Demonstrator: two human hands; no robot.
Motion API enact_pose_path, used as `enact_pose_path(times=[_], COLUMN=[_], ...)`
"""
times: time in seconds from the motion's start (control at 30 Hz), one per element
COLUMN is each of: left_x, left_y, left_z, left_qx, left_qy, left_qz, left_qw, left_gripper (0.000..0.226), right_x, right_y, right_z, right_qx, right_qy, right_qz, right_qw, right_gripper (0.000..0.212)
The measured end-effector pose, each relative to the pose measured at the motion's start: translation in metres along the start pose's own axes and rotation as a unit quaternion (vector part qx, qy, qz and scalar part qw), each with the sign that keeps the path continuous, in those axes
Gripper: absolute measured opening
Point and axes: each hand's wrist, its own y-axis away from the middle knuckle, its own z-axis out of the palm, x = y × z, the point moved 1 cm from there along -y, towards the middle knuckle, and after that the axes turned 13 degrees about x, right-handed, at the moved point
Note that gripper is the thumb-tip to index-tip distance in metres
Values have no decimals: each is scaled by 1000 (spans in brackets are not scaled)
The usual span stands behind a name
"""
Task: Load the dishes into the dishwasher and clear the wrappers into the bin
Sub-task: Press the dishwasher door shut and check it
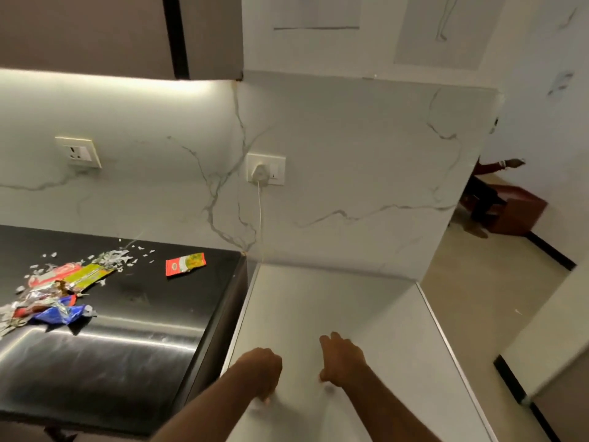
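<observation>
I see the marble-veined wall (350, 161) filling the upper half of the view, with dark upper cabinets (95, 33) at top left and a light strip beneath them. Below, the black counter (134, 339) occupies the left side; a white counter (366, 314) adjoins it on the right and runs toward me. No dishes or dishwasher are identifiable, and no bin is visible.

The wrappers (54, 298) lie in a loose pile on the black counter near its left edge: foil, red, yellow and blue pieces, with small silver scraps scattered toward the wall. A single red and yellow sachet (185, 264) lies flat on the black counter, apart from the pile and closer to the white counter.

My left hand (259, 373) is on the white counter near its left edge, fingers curled under, fingertips touching the surface; it holds nothing that I can see. My right hand (342, 360) is just beside it, fingers relaxed and slightly apart, holding nothing.

Two wall sockets are fitted: one socket (78, 152) at left, one plugged socket (265, 170) at centre with a white cable (260, 215) hanging down.
</observation>
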Motion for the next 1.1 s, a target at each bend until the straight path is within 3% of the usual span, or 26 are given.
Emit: enact_pose_path(times=[0.1,0.23,0.4,0.67,0.77,0.93,1.1], left_x=[1,-3,-8,-41,-55,-71,-88], left_y=[-12,-29,-57,-120,-133,-138,-152], left_z=[-6,-13,-29,-117,-160,-224,-255], left_qx=[-9,12,72,240,286,370,364], left_qy=[5,13,13,6,-15,0,-6], left_qz=[-16,-30,-50,-41,-35,-62,-84], left_qw=[1000,999,996,970,958,927,927], left_gripper=[26,21,33,55,48,36,27], right_x=[8,15,10,6,3,3,5], right_y=[-23,-40,-49,-39,-39,-46,-50], right_z=[6,3,1,-7,-4,4,7], right_qx=[-60,-102,-115,-94,-91,-74,-60], right_qy=[-8,2,-13,-27,-31,-48,-69], right_qz=[17,-10,-3,24,36,53,54], right_qw=[998,995,993,995,995,995,994], right_gripper=[104,87,86,69,74,53,46])
